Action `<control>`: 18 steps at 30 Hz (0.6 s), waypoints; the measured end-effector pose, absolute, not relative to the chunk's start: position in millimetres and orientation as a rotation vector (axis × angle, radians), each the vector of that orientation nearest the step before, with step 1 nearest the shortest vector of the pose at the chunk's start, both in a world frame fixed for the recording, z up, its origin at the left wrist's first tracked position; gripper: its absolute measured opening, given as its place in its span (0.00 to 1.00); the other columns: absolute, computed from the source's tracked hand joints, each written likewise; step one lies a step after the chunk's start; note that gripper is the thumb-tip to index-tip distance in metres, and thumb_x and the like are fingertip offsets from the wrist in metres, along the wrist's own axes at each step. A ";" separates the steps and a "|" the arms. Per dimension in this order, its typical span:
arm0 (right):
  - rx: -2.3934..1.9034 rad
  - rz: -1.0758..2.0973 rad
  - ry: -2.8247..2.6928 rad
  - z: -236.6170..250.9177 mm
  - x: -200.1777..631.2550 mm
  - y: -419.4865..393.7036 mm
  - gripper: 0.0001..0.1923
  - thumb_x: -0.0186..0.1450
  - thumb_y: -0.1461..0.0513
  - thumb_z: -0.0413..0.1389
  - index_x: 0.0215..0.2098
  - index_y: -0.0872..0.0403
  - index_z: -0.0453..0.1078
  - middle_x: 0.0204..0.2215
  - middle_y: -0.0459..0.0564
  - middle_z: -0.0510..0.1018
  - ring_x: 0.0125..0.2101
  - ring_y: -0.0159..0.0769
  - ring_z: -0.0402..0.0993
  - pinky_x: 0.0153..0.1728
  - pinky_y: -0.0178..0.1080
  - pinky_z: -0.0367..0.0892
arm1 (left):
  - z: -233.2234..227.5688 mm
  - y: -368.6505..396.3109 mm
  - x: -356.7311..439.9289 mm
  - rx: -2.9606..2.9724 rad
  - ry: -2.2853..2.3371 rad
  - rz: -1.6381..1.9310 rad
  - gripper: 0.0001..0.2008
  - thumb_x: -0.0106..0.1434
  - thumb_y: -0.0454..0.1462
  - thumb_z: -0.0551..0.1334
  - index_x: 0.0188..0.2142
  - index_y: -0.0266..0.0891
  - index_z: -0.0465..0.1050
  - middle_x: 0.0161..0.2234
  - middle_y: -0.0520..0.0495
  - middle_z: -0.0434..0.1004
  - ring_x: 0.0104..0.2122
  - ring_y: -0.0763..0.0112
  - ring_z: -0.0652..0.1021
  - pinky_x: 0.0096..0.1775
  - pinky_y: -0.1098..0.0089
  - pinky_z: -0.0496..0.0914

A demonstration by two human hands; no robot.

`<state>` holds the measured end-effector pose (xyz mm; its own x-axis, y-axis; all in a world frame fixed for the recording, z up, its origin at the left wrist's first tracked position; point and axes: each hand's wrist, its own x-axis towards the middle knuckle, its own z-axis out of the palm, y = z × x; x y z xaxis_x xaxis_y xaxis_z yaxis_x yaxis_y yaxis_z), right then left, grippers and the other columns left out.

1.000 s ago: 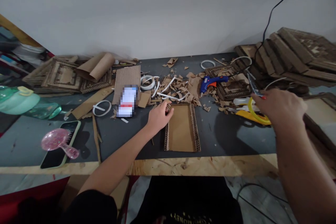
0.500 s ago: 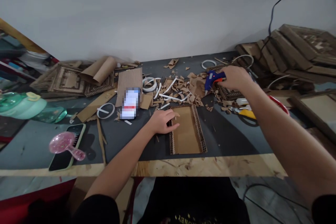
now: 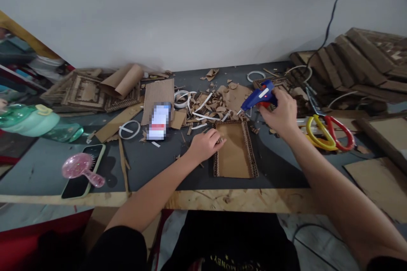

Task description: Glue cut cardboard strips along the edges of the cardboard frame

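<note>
Blue glue gun [image 3: 259, 95] clasped in the right hand [image 3: 281, 112], its nozzle slanting down and leftward from that grip, near the far end of a shallow cardboard tray [image 3: 233, 159], which lies left of the grip and closer to the wearer. Bent fingers of the left hand [image 3: 205, 146] overlie the tray's left wall, though whether they are clamped on it cannot be told. Cardboard scraps [image 3: 233, 96] lie left of the right-hand grip, scissors [image 3: 327, 129] to its right.
</note>
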<state>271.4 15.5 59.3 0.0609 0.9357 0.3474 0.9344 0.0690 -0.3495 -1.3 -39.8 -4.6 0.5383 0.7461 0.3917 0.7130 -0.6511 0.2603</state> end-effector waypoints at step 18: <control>-1.622 -0.155 -1.364 0.0 315.8 24.3 0.20 0.56 0.51 0.58 0.43 0.52 0.67 0.35 0.53 0.74 0.37 0.47 0.71 0.42 0.54 0.68 | 12.7 1.4 35.2 2.772 1.550 0.273 0.18 0.76 0.42 0.50 0.46 0.36 0.76 0.43 0.40 0.79 0.35 0.64 0.82 0.27 0.70 0.68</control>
